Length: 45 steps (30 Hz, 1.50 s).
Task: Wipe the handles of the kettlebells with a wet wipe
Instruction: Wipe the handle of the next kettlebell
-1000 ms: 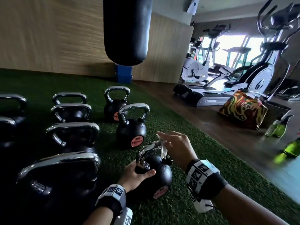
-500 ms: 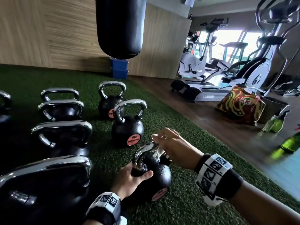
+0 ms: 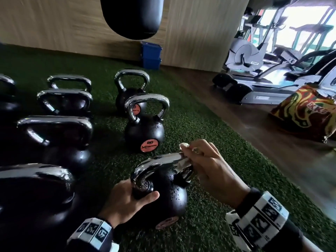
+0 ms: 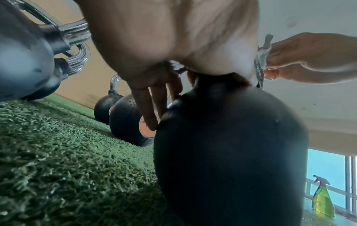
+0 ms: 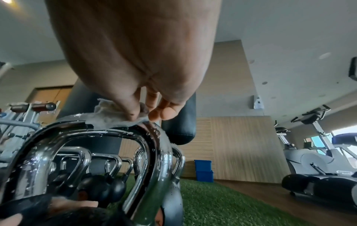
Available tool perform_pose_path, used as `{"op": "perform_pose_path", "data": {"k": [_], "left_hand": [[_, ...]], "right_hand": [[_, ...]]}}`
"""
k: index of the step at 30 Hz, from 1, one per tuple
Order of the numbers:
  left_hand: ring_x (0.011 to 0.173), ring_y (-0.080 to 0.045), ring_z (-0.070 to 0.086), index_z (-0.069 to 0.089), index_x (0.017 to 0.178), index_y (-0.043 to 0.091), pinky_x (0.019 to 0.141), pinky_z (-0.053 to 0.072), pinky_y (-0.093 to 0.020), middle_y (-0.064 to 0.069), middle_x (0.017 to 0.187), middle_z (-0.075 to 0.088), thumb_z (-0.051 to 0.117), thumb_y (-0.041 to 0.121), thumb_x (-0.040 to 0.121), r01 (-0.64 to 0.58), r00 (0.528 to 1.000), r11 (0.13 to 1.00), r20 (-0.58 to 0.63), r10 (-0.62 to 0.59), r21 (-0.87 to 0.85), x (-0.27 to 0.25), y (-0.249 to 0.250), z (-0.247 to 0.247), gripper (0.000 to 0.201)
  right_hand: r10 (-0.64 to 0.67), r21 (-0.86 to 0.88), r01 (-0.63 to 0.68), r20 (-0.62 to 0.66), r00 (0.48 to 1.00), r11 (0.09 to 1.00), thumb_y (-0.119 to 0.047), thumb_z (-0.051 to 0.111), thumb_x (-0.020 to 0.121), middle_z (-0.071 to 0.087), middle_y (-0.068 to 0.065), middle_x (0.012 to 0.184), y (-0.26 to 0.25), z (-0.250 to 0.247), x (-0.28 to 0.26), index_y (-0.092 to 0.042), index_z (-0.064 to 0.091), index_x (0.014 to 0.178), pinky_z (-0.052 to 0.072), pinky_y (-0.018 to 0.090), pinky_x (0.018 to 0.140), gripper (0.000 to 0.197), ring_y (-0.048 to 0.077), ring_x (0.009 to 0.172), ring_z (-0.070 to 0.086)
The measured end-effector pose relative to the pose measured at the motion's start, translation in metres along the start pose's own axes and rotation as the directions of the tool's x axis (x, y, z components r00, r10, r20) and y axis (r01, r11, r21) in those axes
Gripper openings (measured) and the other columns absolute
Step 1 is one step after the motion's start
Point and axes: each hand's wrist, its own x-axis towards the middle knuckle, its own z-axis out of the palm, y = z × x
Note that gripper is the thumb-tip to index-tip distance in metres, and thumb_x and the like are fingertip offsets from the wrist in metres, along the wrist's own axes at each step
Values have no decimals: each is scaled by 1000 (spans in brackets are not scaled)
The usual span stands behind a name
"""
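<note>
A small black kettlebell (image 3: 171, 193) with a chrome handle (image 3: 160, 160) stands on the green turf close in front of me. My left hand (image 3: 131, 199) grips it at the near base of the handle, thumb over the black body (image 4: 231, 145). My right hand (image 3: 205, 160) pinches a white wet wipe (image 3: 183, 161) and presses it on the far top corner of the handle (image 5: 146, 137). In the right wrist view the wipe (image 5: 112, 117) lies draped over the handle's top bar under my fingertips (image 5: 162, 113). Water droplets cover the chrome.
Several more kettlebells (image 3: 145, 128) stand in rows to the left and beyond. A black punching bag (image 3: 131, 15) hangs overhead. A colourful bag (image 3: 305, 113) and exercise machines (image 3: 254, 57) sit on the wooden floor at right. A green spray bottle (image 4: 322, 201) stands by the window.
My right hand with the wipe has slid down along the far corner of the handle. The head view has moved closer and lower; my left hand keeps its hold.
</note>
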Motion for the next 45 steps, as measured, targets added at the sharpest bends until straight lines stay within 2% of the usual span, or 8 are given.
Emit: {"op": "perform_pose_path", "data": {"k": [16, 21, 24, 32, 35, 38, 40, 45], "left_hand": [[113, 10, 62, 70, 122, 37, 96, 45, -13, 26, 118, 71, 71, 80, 70, 22, 1000, 992, -17, -24, -127, -5, 1, 6, 67], [113, 11, 62, 68, 124, 41, 100, 48, -19, 27, 119, 71, 71, 85, 65, 52, 998, 992, -38, -57, -119, -7, 5, 6, 73], [109, 14, 62, 67, 112, 52, 98, 50, -20, 33, 112, 69, 63, 93, 63, 88, 995, 996, -39, -88, -11, -12, 15, 2, 64], [77, -4, 64, 77, 97, 26, 63, 44, -18, 9, 96, 78, 66, 63, 82, 191, 915, 815, 202, -350, 547, -32, 69, -44, 41], [68, -1, 72, 79, 88, 25, 61, 52, -12, 11, 83, 79, 68, 44, 93, 152, 944, 952, 246, -220, 266, -39, 95, -52, 23], [84, 7, 72, 81, 100, 33, 76, 54, -12, 21, 91, 78, 66, 47, 95, -38, 996, 999, -74, 39, 12, -44, 129, -46, 21], [92, 11, 70, 79, 109, 37, 77, 50, -8, 18, 96, 79, 63, 52, 94, -160, 964, 980, -231, 129, -119, -45, 143, -37, 27], [96, -12, 67, 81, 109, 20, 95, 59, -34, -8, 102, 78, 68, 43, 89, -106, 994, 771, -81, 70, -628, -43, 147, -14, 33]], "right_hand": [[329, 410, -223, -208, 921, 884, -1, 65, 93, 59, -3, 117, 26, 32, -29, -16, 64, 133, 49, 12, 85, 43, 6, 104, 62], [613, 795, -316, -86, 785, 517, -6, 64, 94, 64, -3, 106, 29, 63, -44, -33, 78, 102, 49, 16, 78, 32, 8, 93, 60], [670, 852, -395, 73, 739, 343, -11, 64, 95, 64, 13, 108, 26, 83, -57, -15, 79, 93, 51, 29, 84, 16, 25, 99, 62], [638, 492, -604, 122, 761, 627, -43, 68, 92, 67, -11, 59, 6, 56, -69, -35, 80, 88, 34, 18, 50, 15, -2, 50, 46], [490, 642, -510, 231, 841, 573, -52, 76, 81, 78, -4, 82, -14, 35, -65, -36, 79, 98, 53, 38, 65, 23, 5, 71, 61], [403, 773, -402, 208, 891, 491, -60, 86, 63, 78, 5, 91, -31, 14, -52, -27, 73, 99, 56, 33, 73, 51, 13, 80, 70], [351, 803, -346, 183, 918, 486, -47, 89, 66, 78, 6, 91, -39, 2, -43, -21, 73, 96, 55, 25, 73, 43, 13, 81, 72], [367, 718, -226, -43, 929, 659, -10, 85, 76, 75, 0, 85, -56, -12, -26, -22, 76, 84, 60, 34, 69, 17, 19, 74, 73]]}}
